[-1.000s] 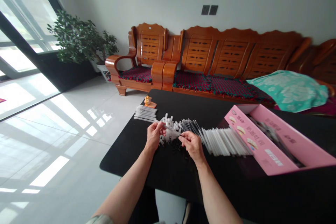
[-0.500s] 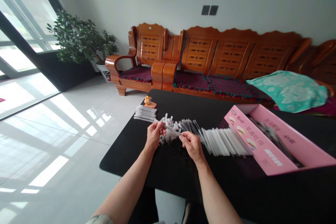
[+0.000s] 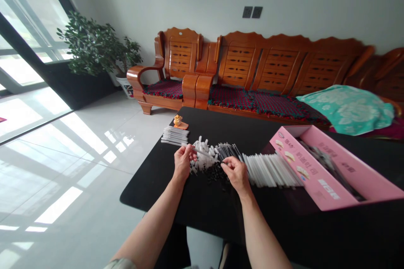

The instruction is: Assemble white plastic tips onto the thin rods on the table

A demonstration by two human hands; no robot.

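My left hand (image 3: 182, 162) pinches one end of a slim, pale pen (image 3: 205, 153), which slants down to the right across a heap of white caps (image 3: 204, 145). Close to the pen's other end, my right hand (image 3: 236, 174) has thumb and forefinger pressed together; a tiny dark piece may be between them, too small to make out. Small black plugs (image 3: 215, 173) lie scattered beneath the hands. Dark thin refills (image 3: 229, 150) with pale tips lie behind my right hand. Right of it is a row of white translucent tubes (image 3: 268, 170). Several similar pens (image 3: 174, 135) lie side by side beyond my left hand.
A pink box (image 3: 311, 176) with dark contents stands on the black table (image 3: 202, 206) at the right. An orange figurine (image 3: 178, 121) sits near the far left corner. Behind is a wooden sofa (image 3: 240, 67) with a turquoise cloth (image 3: 347, 107); a potted plant (image 3: 94, 46) stands left.
My right hand has shifted slightly right, away from the pen's end, baring more of the pen. My left hand has moved a little left.
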